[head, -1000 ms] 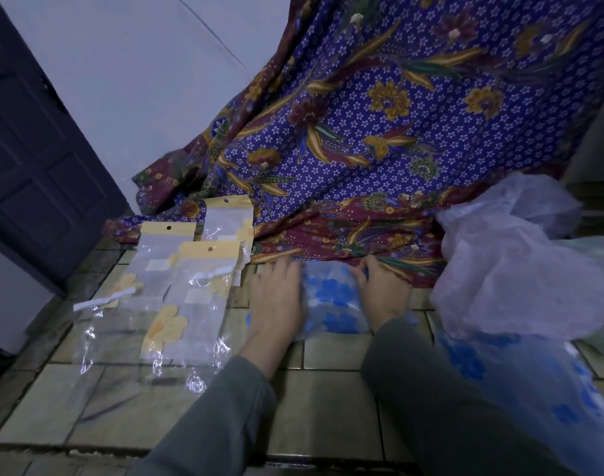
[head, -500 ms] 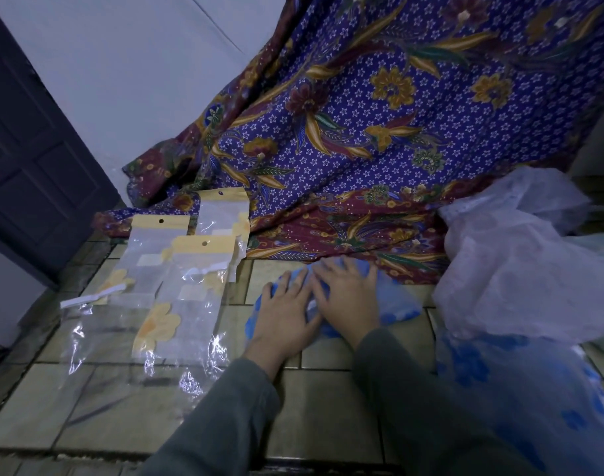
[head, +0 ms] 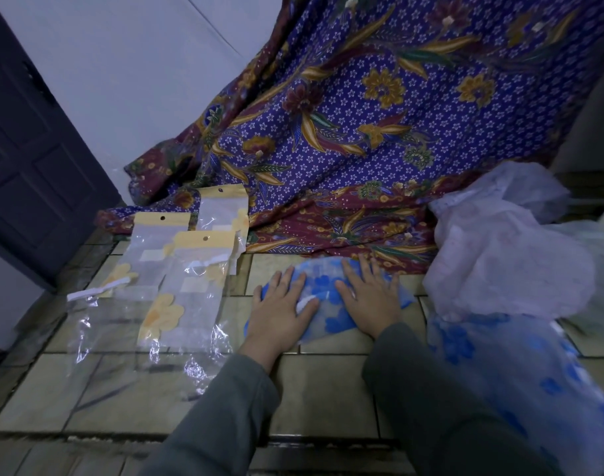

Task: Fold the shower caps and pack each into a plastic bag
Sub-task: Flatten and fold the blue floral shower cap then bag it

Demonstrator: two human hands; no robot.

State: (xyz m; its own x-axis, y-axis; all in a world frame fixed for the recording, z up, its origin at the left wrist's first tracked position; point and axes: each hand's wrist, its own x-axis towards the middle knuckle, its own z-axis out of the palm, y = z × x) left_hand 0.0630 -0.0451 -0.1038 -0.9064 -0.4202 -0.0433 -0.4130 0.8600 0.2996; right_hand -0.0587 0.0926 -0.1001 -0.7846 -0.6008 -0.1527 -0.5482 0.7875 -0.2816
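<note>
A blue flower-print shower cap point(head: 323, 290) lies flattened on the tiled floor in the middle of the view. My left hand point(head: 278, 312) rests flat on its left part, fingers spread. My right hand point(head: 371, 300) presses flat on its right part. Neither hand grips anything. Three clear plastic bags with yellow header cards point(head: 187, 269) lie to the left on the tiles. Another blue flowered shower cap point(head: 506, 365) lies at the lower right, beside my right sleeve.
A purple batik cloth point(head: 362, 125) drapes down behind the work spot. A pale crumpled plastic heap point(head: 500, 249) sits at the right. A dark door point(head: 29, 159) stands at the left. Bare tiles point(head: 321, 389) lie in front of my arms.
My hands came together over the shower cap half a second ago, and have now spread apart again. The cap lies wider and flatter than a second ago.
</note>
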